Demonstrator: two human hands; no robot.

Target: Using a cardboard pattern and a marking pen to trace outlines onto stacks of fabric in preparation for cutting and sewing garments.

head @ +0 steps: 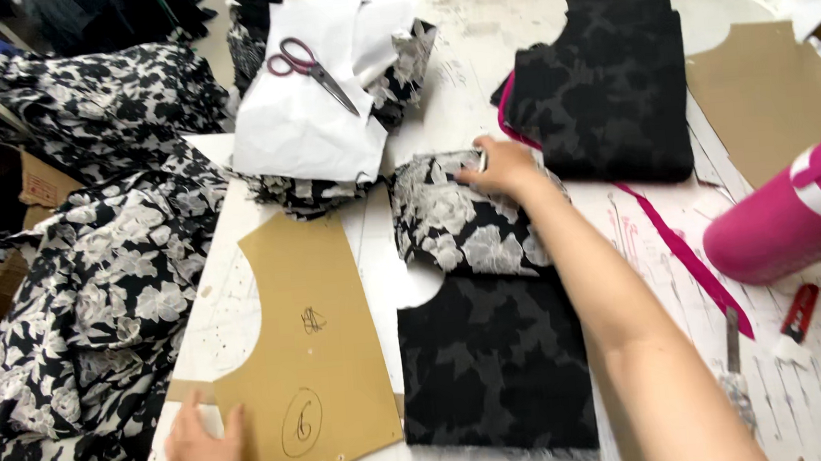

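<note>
Head view (steeply) down, seemingly close.

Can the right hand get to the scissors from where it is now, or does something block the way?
Probably yes. The right hand rests on the floral fabric, and the scissors lie open to view on the white paper up and to its left. Only low fabric and paper lie between; nothing tall blocks the way.

Bare worktop [502,22] shows in a narrow lane between the scissors-topped paper pile [311,112] and the dark fabric stack [612,82]; to the right, a pink bottle [795,213] (lying sideways) and a pink ribbon strip [687,259] crowd the surface.
</note>
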